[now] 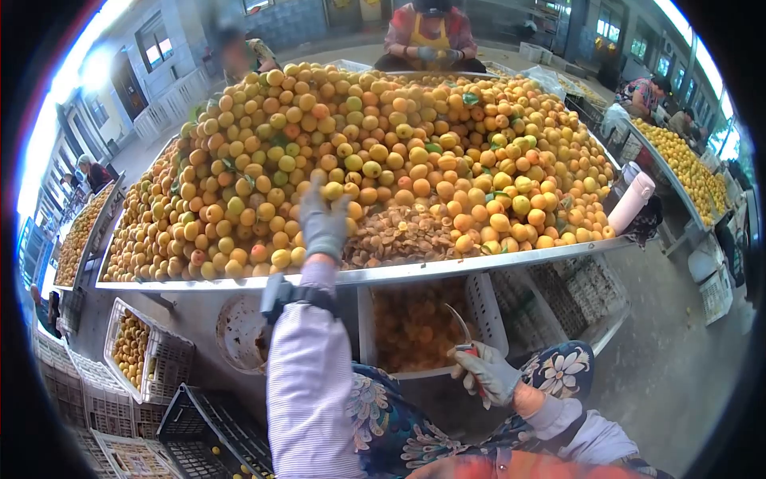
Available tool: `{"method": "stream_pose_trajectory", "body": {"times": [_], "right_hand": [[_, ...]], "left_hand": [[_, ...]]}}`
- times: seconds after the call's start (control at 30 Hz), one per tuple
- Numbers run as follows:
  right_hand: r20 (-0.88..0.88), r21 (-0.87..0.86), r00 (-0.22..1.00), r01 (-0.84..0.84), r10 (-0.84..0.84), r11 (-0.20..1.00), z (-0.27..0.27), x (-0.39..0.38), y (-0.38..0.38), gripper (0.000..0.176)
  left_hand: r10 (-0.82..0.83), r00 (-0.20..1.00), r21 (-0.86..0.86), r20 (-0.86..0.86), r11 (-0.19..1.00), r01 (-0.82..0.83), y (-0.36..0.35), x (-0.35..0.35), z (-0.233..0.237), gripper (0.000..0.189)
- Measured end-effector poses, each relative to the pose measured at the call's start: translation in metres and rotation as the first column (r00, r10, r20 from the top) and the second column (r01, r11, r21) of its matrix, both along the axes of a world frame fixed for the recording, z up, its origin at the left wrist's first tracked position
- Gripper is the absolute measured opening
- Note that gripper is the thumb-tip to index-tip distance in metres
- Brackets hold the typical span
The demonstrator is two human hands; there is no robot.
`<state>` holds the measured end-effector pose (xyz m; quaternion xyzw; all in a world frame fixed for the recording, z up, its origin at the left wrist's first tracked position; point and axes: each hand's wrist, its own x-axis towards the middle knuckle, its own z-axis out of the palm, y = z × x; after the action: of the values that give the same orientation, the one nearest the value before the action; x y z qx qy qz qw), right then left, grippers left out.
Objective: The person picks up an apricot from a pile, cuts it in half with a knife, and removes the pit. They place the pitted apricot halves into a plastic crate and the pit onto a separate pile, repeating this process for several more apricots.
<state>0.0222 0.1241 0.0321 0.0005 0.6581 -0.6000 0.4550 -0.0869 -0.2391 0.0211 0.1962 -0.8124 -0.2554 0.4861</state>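
Note:
My left hand [323,227], in a grey glove, reaches over the front of a large heap of apricots [263,160]. Its fingers stretch out towards the fruit and are somewhat blurred; nothing shows in its grasp. Brown apricot pits [399,237] lie in a pile just right of it, near the table's metal edge [447,267]. Low on the right, my gloved right hand [491,374] is closed around the red handle of a curved knife [459,323]. The blade points up and left, above a white crate [488,307] that holds blurred orange-brown fruit pieces.
A white bucket [239,319] stands beneath the table, left of the crate. White crates [171,363] and a black crate [191,423] sit at the lower left. A co-worker [431,40] sits across the heap. Another fruit-laden table [678,164] stands right.

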Motion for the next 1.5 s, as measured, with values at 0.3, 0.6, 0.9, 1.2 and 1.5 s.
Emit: {"method": "stream_pose_trajectory", "body": {"times": [0.3,0.6,0.9,1.2,1.5], "right_hand": [[0.077,0.043,0.997,-0.004,0.000,0.999,-0.042,-0.005,-0.002,0.036],[0.123,0.050,0.992,-0.024,0.018,0.998,-0.043,-0.002,-0.014,0.036],[0.167,0.082,0.986,-0.038,0.024,0.996,-0.048,0.000,-0.012,0.036],[0.189,0.056,0.982,0.012,-0.022,0.998,-0.056,-0.002,-0.007,0.037],[0.003,0.098,1.000,0.017,-0.018,0.995,-0.037,-0.011,-0.006,0.035]], "left_hand": [[0.480,0.533,-0.167,0.697,0.832,-0.529,-0.135,0.132,0.015,0.050],[0.425,0.406,-0.098,0.809,0.778,-0.621,-0.129,0.110,0.022,0.061],[0.367,0.557,-0.177,0.745,0.914,-0.366,-0.141,0.136,-0.004,0.058],[0.427,0.808,-0.016,0.406,0.887,-0.461,-0.137,0.131,-0.023,0.047],[-0.207,0.927,0.458,-0.314,0.822,0.338,-0.085,0.088,0.014,0.046]]}}
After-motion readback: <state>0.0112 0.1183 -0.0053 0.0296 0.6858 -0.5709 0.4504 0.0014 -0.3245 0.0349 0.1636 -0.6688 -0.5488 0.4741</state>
